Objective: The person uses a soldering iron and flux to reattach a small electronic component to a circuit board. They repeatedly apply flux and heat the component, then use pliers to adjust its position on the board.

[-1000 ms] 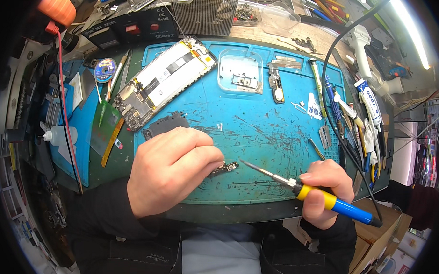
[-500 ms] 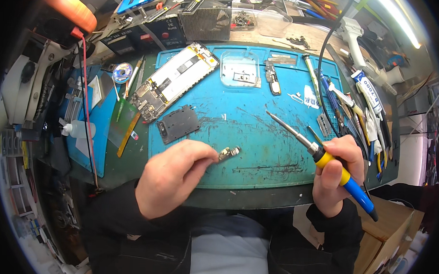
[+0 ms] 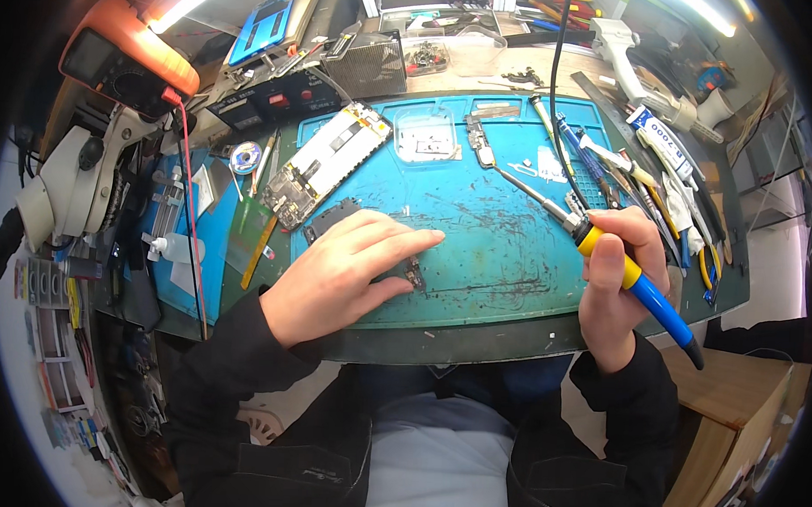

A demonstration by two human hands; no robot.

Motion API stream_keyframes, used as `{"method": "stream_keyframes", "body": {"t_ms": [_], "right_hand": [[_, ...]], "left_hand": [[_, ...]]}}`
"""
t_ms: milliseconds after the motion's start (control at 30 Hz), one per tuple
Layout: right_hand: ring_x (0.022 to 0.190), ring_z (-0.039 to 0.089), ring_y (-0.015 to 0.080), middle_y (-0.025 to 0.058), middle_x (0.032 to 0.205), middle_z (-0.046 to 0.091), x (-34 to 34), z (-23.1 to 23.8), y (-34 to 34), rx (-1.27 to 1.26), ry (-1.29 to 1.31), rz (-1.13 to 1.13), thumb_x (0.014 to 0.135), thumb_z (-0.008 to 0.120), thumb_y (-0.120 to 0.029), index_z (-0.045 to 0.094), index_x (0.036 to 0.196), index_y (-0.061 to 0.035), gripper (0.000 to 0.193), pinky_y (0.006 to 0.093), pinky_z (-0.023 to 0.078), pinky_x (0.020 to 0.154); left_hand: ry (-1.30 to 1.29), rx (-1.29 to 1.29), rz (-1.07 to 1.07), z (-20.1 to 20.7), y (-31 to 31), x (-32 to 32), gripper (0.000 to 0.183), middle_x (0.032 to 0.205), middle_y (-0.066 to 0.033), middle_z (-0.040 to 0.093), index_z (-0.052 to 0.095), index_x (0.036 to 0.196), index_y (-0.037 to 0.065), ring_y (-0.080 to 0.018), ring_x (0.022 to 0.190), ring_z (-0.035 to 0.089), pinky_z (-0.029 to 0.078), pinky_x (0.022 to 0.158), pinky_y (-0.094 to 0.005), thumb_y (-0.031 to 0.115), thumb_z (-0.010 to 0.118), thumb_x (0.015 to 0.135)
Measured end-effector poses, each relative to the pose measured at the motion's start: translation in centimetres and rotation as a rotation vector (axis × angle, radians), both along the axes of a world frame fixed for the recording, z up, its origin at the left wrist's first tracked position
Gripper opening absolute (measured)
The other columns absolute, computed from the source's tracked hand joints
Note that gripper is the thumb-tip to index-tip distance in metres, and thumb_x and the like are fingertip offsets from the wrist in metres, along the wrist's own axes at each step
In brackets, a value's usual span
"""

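My right hand (image 3: 615, 288) is closed around the blue and yellow handle of a soldering iron (image 3: 636, 278). Its metal tip slants up and to the left, ending close to a narrow phone circuit board (image 3: 481, 144) at the back of the blue mat. Over the left of the mat, my left hand (image 3: 347, 274) has its forefinger and thumb spread apart. A small dark circuit board (image 3: 414, 273) lies between them, close to the thumb. Beyond the left hand is a dark phone back plate (image 3: 329, 219), partly covered by it. An opened phone (image 3: 330, 166) lies farther back.
A clear plastic tray (image 3: 425, 136) holds small parts at the back of the mat (image 3: 486, 265). Many hand tools and a white tube (image 3: 664, 148) crowd the right side. On the left are a solder spool (image 3: 245, 158), a squeeze bottle (image 3: 181, 248) and an orange multimeter (image 3: 131, 56).
My left hand has let go of the small circuit board and spread its fingers. The soldering iron stays in my right hand. The whole view has shifted, bringing more of the multimeter into sight.
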State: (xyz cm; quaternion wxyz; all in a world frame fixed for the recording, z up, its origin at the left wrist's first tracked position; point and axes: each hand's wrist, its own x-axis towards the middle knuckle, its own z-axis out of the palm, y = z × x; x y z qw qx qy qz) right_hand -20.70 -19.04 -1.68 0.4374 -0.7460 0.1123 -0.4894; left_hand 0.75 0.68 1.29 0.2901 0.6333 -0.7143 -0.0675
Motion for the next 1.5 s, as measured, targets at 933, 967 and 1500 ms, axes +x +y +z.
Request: {"method": "stream_keyframes", "body": {"t_ms": [933,967,1500], "right_hand": [[0.081,0.065,0.0191,0.0123,0.096,0.070,-0.8,0.1,4.0,0.146,0.242,0.267,0.087,0.081,-0.014,0.068,0.108,0.0005,0.028,0.0281,0.049,0.071],[0.080,0.065,0.0188,0.0120,0.095,0.070,-0.7,0.0,4.3,0.177,0.253,0.273,0.087,0.081,-0.014,0.069,0.108,0.0005,0.029,0.0282,0.049,0.070],[0.064,0.069,0.0186,0.0096,0.077,0.073,1.5,0.6,3.7,0.063,0.364,0.241,0.083,0.077,-0.009,0.071,0.095,-0.0012,0.015,0.0271,0.053,0.057]], "left_hand": [[0.083,-0.094,0.263,-1.1,3.4,0.3,0.018,0.098,-0.0133,0.074,0.068,0.102,-0.001,-0.0291,0.086,0.072,0.057,0.076,-0.0344,-0.007,0.072,0.085],[0.085,-0.089,0.240,-1.1,3.4,0.6,0.019,0.098,-0.0134,0.074,0.068,0.103,-0.001,-0.0292,0.086,0.072,0.057,0.076,-0.0345,-0.007,0.072,0.085],[0.132,-0.157,0.080,-2.5,2.8,2.5,0.027,0.094,-0.0124,0.069,0.068,0.100,-0.001,-0.0279,0.080,0.069,0.057,0.067,-0.0349,-0.006,0.076,0.075]]}}
